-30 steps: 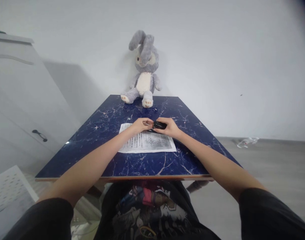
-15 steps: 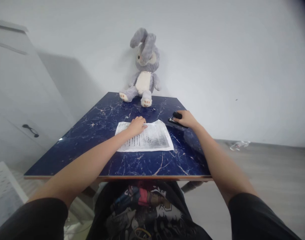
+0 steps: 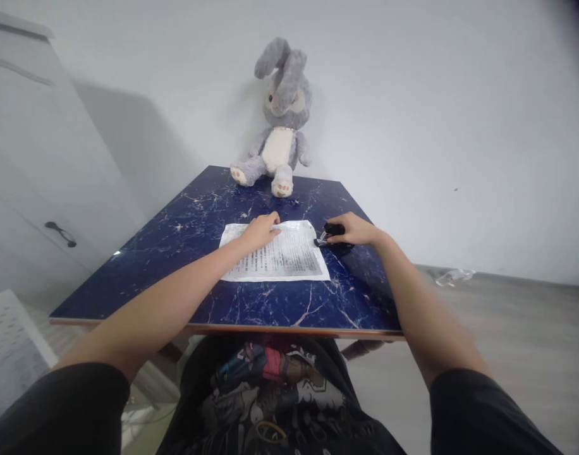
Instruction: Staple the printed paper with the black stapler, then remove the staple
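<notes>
My left hand (image 3: 262,232) rests on the printed paper sheets (image 3: 289,256), pressing the far side down with the fingers laid out and the thumb apart. The paper lies on the dark blue table and is covered in lines of dark print. In my right hand (image 3: 356,229) is a black stapler (image 3: 334,229), its upper arm raised at the front. The stapler's nose meets the right edge of the paper; whether the edge sits inside its jaws I cannot tell.
A grey plush rabbit (image 3: 280,136) sits at the back of the blue marbled table (image 3: 270,303), against the wall. A white cabinet (image 3: 28,177) stands to the left. Clear plastic (image 3: 454,277) lies on the floor at the right.
My right hand has brought the stapler left and slightly nearer, up to the paper's right edge. My left hand stays on the paper. The view has shifted slightly.
</notes>
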A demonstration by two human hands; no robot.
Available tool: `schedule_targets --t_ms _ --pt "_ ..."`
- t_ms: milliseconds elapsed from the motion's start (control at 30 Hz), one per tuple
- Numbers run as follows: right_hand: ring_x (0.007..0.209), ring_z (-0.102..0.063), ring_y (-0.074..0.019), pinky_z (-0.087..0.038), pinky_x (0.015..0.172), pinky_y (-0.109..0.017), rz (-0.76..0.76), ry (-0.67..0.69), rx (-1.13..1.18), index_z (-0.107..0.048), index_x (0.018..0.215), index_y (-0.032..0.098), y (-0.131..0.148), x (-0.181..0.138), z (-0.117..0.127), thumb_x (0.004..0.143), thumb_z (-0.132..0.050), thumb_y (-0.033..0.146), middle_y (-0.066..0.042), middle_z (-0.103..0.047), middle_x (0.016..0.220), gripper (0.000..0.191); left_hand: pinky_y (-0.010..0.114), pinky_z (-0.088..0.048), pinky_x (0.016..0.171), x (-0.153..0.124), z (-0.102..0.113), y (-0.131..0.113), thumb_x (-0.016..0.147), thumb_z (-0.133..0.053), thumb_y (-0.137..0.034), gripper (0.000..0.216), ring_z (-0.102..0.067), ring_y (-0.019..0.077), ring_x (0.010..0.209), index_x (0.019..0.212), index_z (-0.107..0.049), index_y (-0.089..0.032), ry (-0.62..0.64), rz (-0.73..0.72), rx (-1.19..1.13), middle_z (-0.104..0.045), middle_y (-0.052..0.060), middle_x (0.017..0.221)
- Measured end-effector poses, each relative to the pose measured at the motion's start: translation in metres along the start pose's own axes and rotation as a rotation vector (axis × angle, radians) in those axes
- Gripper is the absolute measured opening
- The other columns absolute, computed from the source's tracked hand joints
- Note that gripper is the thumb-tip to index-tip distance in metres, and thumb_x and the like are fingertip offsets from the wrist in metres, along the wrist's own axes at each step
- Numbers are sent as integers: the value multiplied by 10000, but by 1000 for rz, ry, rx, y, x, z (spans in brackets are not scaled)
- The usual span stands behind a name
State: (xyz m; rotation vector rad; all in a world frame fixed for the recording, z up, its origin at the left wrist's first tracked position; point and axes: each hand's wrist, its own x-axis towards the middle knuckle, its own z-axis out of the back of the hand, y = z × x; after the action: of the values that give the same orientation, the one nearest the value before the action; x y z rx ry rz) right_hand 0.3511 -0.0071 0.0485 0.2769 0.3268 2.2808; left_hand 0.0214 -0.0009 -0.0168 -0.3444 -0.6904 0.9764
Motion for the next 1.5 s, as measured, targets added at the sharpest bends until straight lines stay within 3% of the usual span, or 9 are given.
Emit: schedule_targets --t_ms 267,633,900,1500 --pt "745 -605 -219 -363 659 -326 -102 -70 -207 -676 867 209 -2 1 -1 818 -724 407 -59 -705 839 210 378 -510 892 1 3 -1 947 -600 -184 80 -703 255 961 1016 -632 -210 -8 12 46 -749 81 1000" --pt "693 -537 -175 -340 660 -316 -19 46 -181 -606 782 190 18 3 0 834 -705 422 -44 -654 769 257 381 -523 896 -2 6 -9 942 -614 -171 132 -718 251 970 1044 -688 -211 51 12 92 -773 92 1042" --pt "686 -530 -169 -346 664 -317 8 46 -182 -585 781 194 16 5 -2 833 -712 392 -44 -651 772 242 421 -489 992 1 4 -5 918 -604 -144 140 -661 264 1037 1015 -699 -179 26 -108 193 -732 89 1044" --pt "685 -518 -164 -327 682 -315 55 59 -106 -584 805 197 17 6 -5 848 -686 373 -22 -624 758 208 422 -489 985 1 3 0 882 -580 -83 221 -648 262 1025 1028 -706 -192 5 -84 249 -717 86 1049"
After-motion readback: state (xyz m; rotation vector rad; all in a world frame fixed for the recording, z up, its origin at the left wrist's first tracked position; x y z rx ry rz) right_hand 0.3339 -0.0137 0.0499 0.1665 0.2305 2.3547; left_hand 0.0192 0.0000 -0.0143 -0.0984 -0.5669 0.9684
